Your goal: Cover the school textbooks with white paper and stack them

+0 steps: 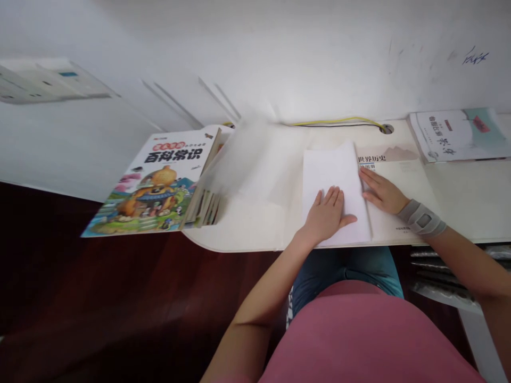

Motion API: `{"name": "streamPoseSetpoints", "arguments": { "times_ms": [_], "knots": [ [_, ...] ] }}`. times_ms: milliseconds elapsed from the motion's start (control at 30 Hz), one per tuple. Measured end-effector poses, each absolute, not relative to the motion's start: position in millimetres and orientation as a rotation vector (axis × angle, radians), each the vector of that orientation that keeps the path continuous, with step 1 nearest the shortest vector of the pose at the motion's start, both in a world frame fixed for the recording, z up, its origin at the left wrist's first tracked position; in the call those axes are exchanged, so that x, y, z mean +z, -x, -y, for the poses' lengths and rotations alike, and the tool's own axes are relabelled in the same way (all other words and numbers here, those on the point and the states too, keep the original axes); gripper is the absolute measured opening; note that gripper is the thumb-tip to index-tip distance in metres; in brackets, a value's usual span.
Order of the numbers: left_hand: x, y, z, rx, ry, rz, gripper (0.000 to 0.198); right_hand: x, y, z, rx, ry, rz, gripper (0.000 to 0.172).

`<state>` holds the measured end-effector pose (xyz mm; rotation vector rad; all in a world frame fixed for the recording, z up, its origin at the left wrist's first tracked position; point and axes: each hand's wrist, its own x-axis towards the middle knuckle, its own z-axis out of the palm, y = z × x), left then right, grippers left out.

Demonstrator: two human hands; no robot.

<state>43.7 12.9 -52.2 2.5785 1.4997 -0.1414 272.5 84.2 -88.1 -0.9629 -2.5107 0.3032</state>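
Note:
My left hand [326, 213] lies flat on a white paper sheet [331, 165], fingers stretched out and thumb to the right. The sheet appears folded and overlaps the left part of a pale book [407, 186] with a mountain drawing and Chinese title on its cover. My right hand [383, 192] rests on that book, its fingers extended and the fingertips at the sheet's right edge. A grey band is around the right wrist. What lies beneath the sheet is hidden.
A stack of books [159, 186] with a colourful cover overhangs the left end of the white desk [239, 229]. Blurred translucent sheeting [247, 159] stands beside it. Another book [459, 135] lies at the back right. A yellow cable [335, 121] runs along the wall into a desk hole.

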Motion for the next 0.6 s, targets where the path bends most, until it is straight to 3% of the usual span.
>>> {"name": "streamPoseSetpoints", "arguments": {
  "times_ms": [600],
  "knots": [
    [-64.7, -21.1, 0.5, -0.151, -2.657, -1.515, 0.078, -83.3, -271.7, -81.7, 0.297, 1.041, 2.577, 0.072]
  ]
}}
